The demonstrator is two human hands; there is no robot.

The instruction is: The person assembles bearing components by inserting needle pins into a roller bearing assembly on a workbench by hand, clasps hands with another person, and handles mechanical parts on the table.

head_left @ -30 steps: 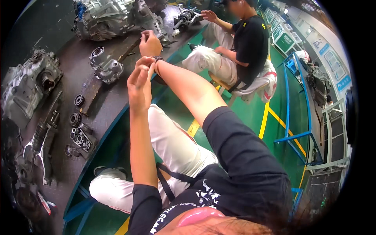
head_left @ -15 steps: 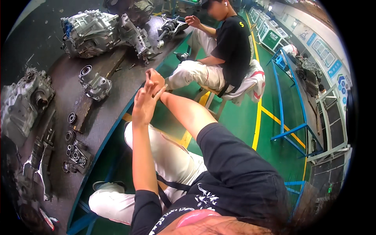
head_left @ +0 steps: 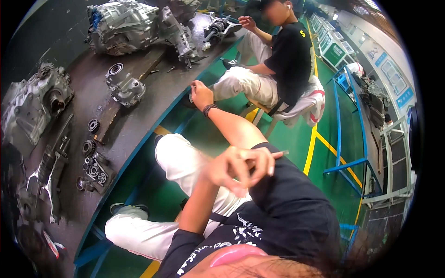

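My left hand [head_left: 241,169] is raised in front of my upper right arm, touching or just above the dark sleeve [head_left: 282,185]. Its fingers are bent but apart, with nothing visible between them, and slightly blurred. My right hand [head_left: 202,95] reaches out to the edge of the dark workbench [head_left: 153,99], its fingers loosely bent and apart, nothing seen in them. A dark beaded bracelet [head_left: 210,110] circles that wrist. Nearest to this hand on the bench is a grey metal housing with a round bearing opening [head_left: 125,88].
A large gearbox casing [head_left: 123,28] stands at the far left, another casing [head_left: 37,104] nearer. Gears [head_left: 89,148] and a small pump-like part [head_left: 96,173] lie along a wooden strip [head_left: 107,125]. A seated co-worker [head_left: 289,55] is ahead; a blue-framed table [head_left: 340,120] stands right.
My left hand has left the right wrist and come back toward my chest and upper right arm. The bracelet now shows. The view has shifted slightly, moving the scene rightward.
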